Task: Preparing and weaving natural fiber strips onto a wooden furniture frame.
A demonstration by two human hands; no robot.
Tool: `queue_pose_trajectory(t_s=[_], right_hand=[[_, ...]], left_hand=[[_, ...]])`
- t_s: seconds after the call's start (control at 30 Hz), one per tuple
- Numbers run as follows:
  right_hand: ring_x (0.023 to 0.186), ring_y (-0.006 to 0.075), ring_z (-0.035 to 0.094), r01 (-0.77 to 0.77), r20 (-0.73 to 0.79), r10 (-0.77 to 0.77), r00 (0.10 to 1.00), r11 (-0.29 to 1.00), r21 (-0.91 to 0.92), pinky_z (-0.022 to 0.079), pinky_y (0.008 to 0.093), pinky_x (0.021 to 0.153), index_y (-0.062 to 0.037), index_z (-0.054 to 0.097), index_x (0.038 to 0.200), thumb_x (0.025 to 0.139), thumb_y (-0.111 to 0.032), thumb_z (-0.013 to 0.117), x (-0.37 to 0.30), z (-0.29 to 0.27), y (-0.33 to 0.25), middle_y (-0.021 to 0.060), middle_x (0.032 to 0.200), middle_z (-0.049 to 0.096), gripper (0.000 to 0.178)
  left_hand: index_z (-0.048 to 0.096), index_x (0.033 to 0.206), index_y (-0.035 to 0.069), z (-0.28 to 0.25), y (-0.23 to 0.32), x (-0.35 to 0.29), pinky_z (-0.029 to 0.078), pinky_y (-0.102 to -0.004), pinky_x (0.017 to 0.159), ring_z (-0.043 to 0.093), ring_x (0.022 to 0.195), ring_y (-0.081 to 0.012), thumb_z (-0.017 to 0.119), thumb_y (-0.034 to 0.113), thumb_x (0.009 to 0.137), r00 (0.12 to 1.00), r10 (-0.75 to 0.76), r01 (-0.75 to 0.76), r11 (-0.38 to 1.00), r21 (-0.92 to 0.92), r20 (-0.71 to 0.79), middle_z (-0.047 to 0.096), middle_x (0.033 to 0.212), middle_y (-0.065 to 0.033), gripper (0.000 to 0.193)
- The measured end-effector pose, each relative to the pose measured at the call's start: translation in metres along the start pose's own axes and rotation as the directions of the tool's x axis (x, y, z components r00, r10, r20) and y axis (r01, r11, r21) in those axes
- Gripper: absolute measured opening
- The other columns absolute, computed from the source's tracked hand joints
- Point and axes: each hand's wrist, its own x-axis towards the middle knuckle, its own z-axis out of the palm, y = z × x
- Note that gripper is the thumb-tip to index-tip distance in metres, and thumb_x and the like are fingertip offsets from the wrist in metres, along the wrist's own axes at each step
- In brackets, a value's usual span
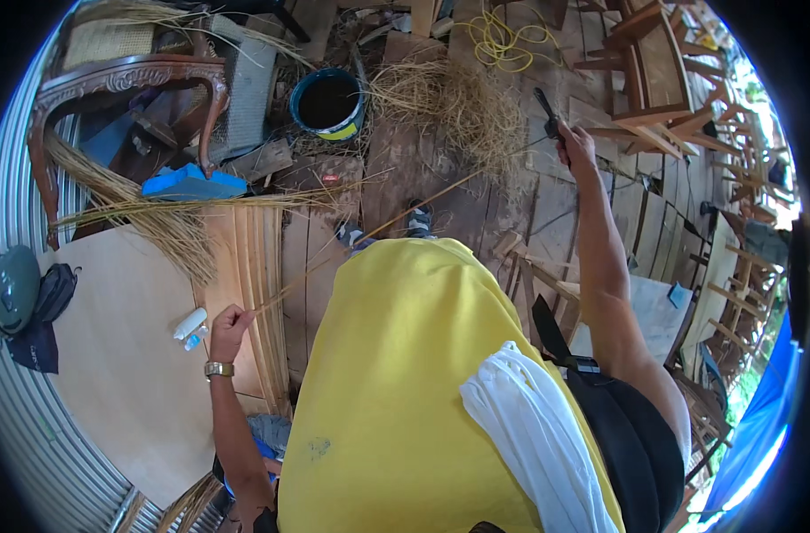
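Observation:
My left hand [230, 332], with a watch on its wrist, is closed on one end of a long, thin cane strip [414, 206]. The strip slants up to the right across the floor, over my feet, toward my right hand [577, 151]. That hand, held out far to the right, grips a dark, knife-like tool [544, 104] that points up and away from me. Whether the strip's far end touches the tool is too fine to make out. Beneath the far part of the strip lies a heap of cane shavings [480, 111].
A dark bucket [328, 99] stands left of the shavings. Bundled cane strips [169, 226] lie by a carved wooden chair frame [129, 73] and a blue block [194, 183]. A pale board [120, 355] is at left. Wooden chair frames [658, 71] crowd the right, near a yellow cord [511, 44].

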Motion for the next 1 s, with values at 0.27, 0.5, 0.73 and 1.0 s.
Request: queue_pose_trajectory(t_s=[0.27, 0.5, 0.73, 1.0], right_hand=[[0.040, 0.0084, 0.044, -0.002, 0.307, -0.004, 0.952, 1.000, 0.018, 0.031, 0.0245, 0.034, -0.0052, 0.060, 0.084, 0.090, -0.034, 0.066, -0.098, 0.142, 0.018, 0.0026, 0.060, 0.054, 0.030], [0.047, 0.0093, 0.050, -0.034, 0.457, 0.034, 0.889, 0.999, -0.007, 0.038, 0.0265, 0.040, -0.0028, 0.062, 0.082, 0.089, -0.035, 0.067, -0.174, 0.223, 0.057, 0.0026, 0.060, 0.055, 0.033], [0.047, 0.0112, 0.052, -0.012, 0.465, 0.055, 0.883, 0.995, -0.095, 0.041, 0.0285, 0.043, -0.0012, 0.062, 0.080, 0.088, -0.035, 0.067, -0.188, 0.232, 0.070, 0.0030, 0.057, 0.056, 0.035], [0.046, 0.0093, 0.049, -0.156, 0.439, 0.184, 0.879, 0.983, -0.098, 0.036, 0.0245, 0.040, -0.0055, 0.065, 0.088, 0.088, -0.032, 0.069, -0.142, 0.178, 0.037, 0.0009, 0.063, 0.057, 0.027]], left_hand=[[0.042, 0.137, -0.002, 0.087, 0.046, 0.059, 0.042, -0.0395, 0.101, 0.053, 0.121, -0.0332, 0.071, 0.050, 0.077, 0.951, -0.177, 0.056, 0.907, 0.418, 0.256, 0.054, 0.131, -0.0220, 0.085], [0.057, 0.124, -0.001, 0.244, 0.115, 0.158, 0.051, -0.0331, 0.076, 0.064, 0.074, -0.0177, 0.062, 0.054, 0.086, 0.939, 0.170, -0.093, 0.963, -0.255, 0.299, 0.064, 0.115, -0.0145, 0.067], [0.057, 0.073, 0.006, 0.262, 0.142, 0.158, 0.035, -0.0288, 0.049, 0.047, 0.055, -0.0098, 0.050, 0.043, 0.097, 0.950, 0.116, -0.065, 0.982, -0.178, 0.289, 0.052, 0.060, 0.0003, 0.045], [0.057, 0.082, 0.003, 0.171, 0.180, 0.064, 0.041, -0.0373, 0.055, 0.054, 0.056, -0.0251, 0.054, 0.028, 0.095, 0.925, 0.351, -0.347, 0.936, -0.056, 0.147, 0.054, 0.066, -0.0171, 0.029]])
